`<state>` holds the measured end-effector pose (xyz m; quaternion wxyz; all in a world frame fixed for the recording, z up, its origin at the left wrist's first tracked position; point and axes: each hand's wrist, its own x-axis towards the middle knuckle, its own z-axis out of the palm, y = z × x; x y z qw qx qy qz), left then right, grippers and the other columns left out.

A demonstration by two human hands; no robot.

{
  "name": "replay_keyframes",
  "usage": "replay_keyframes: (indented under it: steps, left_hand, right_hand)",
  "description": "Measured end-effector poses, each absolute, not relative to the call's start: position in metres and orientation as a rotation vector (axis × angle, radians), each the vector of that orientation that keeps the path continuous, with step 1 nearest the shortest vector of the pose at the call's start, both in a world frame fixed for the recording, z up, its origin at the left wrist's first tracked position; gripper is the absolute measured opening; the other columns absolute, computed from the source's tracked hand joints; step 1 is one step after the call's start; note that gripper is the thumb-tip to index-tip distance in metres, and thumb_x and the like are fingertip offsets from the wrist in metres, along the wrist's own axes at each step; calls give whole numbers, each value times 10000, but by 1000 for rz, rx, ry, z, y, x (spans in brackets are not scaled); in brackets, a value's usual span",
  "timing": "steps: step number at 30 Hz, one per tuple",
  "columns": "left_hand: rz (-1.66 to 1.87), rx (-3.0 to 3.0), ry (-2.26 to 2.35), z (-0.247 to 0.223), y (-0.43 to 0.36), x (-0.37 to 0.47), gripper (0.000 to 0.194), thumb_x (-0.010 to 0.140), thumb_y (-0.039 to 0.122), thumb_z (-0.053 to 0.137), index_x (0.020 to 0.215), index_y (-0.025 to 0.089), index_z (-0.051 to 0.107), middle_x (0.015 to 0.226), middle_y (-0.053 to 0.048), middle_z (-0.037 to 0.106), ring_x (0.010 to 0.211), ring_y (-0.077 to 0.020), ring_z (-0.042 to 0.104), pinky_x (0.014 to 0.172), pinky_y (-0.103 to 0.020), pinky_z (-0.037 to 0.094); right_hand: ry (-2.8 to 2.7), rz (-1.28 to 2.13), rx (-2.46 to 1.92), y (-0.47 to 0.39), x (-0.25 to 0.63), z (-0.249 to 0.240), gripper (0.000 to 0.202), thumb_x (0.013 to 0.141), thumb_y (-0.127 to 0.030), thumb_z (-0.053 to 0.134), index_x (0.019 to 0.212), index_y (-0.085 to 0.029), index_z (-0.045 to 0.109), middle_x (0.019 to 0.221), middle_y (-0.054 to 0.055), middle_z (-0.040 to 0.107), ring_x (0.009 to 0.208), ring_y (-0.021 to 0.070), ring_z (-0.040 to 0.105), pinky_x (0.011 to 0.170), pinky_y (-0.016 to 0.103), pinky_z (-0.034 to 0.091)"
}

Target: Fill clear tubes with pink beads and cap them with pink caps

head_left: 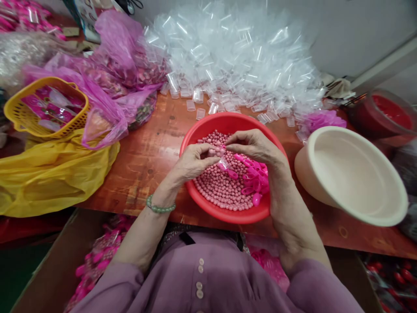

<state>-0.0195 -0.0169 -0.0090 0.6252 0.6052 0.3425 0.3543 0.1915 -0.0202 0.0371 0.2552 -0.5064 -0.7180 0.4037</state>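
Over a red basin [224, 215], my left hand [193, 162] pinches a small clear plastic container [217, 151] with pink beads in it. The fingertips of my right hand [256, 145] are closed close to the container's far side; a bit of bright pink shows there, but what they grip is hidden. Loose dusty-pink beads [224, 191] fill the basin's bottom. Bright pink plastic pieces [254, 177] with loop-shaped ends are heaped on the beads at the right. Just below my left fingertips is another pink piece [232, 174], and whether it touches the container I cannot tell.
Behind the basin rises a large pile of clear plastic containers [234, 56]. A cream basin [355, 174] stands at the right. To the left are a yellow basket [65, 130], a yellow bag [58, 174] and pink bags [120, 48]. Below the table edge, a box [45, 269] holds pink items.
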Motion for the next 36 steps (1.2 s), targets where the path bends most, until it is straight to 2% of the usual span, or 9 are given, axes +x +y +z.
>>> replay_keyframes:
  steps: [5, 12, 15, 18, 21, 26, 29, 32, 36]
  left_hand:
    - [808, 1383, 763, -12, -17, -20, 283, 680, 342, 782, 863, 128, 747, 812, -36, 695, 753, -128, 592, 750, -275, 490]
    - [798, 1435, 756, -17, -16, -18, 261, 700, 322, 756, 884, 138, 756, 785, -27, 683, 715, -118, 566, 684, -251, 457]
    - [793, 1486, 758, -20, -16, -19, 211, 723, 307, 728, 847, 137, 739, 801, -30, 697, 728, -125, 583, 704, -259, 461]
    - [784, 1472, 723, -22, -15, -20, 199, 740, 291, 708, 857, 130, 724, 821, -29, 698, 748, -126, 590, 724, -262, 462]
    - [802, 1428, 676, -22, -16, -20, 186, 757, 248, 696, 901, 133, 721, 826, -23, 690, 759, -118, 589, 738, -257, 457]
    - [828, 1305, 594, -16, -17, -23, 163, 747, 203, 727, 888, 124, 706, 793, -3, 643, 739, -96, 565, 723, -239, 449]
    - [808, 1164, 512, -10, -20, -26, 234, 734, 252, 776, 912, 124, 694, 787, 3, 619, 747, -96, 575, 740, -243, 469]
    - [807, 1037, 428, -7, -26, -28, 287, 745, 316, 794, 930, 133, 673, 816, -3, 621, 767, -105, 601, 768, -257, 497]
    - [788, 998, 391, -4, -36, -26, 281, 813, 374, 740, 928, 136, 646, 814, -11, 610, 753, -111, 611, 764, -269, 515]
  right_hand:
    - [-2588, 919, -1903, -22, 195, 30, 156, 838, -247, 645, 765, -144, 738, 633, 8, 652, 587, 126, 522, 579, 257, 350]
    - [-2806, 689, -2183, -38, 173, 18, 272, 820, -389, 709, 879, -127, 758, 809, 119, 744, 724, 213, 659, 637, 284, 420]
    - [-2845, 605, -2268, -45, 162, 20, 239, 860, -256, 608, 971, -102, 753, 899, 161, 759, 824, 244, 702, 680, 292, 448]
    - [-2868, 580, -2323, -51, 157, 27, 268, 813, -135, 556, 994, -87, 747, 910, 175, 762, 846, 252, 719, 663, 284, 453]
    - [-2869, 525, -2346, -58, 158, 37, 279, 780, -121, 557, 991, -89, 737, 878, 176, 759, 841, 269, 727, 632, 286, 447]
    - [-2794, 348, -2378, -67, 171, 66, 261, 819, -104, 516, 994, -101, 710, 862, 167, 750, 833, 291, 725, 634, 313, 452]
    - [-2582, 318, -2212, -69, 184, 81, 213, 885, -174, 528, 956, -124, 723, 888, 146, 752, 795, 259, 712, 690, 331, 486]
    - [-2151, 521, -1750, -67, 191, 83, 237, 900, -322, 613, 1051, -184, 732, 987, 88, 758, 846, 214, 699, 763, 319, 520]
    - [-1499, 920, -1379, -57, 180, 64, 257, 801, -391, 762, 1012, -246, 743, 794, -3, 728, 677, 133, 646, 658, 269, 525]
